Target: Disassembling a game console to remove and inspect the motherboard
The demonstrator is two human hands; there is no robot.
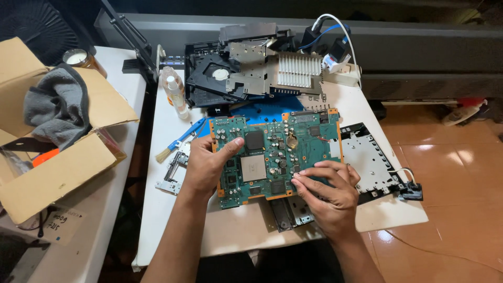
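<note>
The board [275,154] is held above the white table [236,225], gripped at its left edge by the left hand [207,167], the thumb laid on its face. The right hand [327,191] is closed on nothing; its fingertips [297,182] are pressed to the lower right part of the board. Inspection or probing of the bared board seems to be in hand. A steady hold and a fine touch are called for next. Around lie a metal shield [367,162], a brush [178,142], a bottle [175,91], a heatsink [296,71] and a cardboard box [57,173].
</note>
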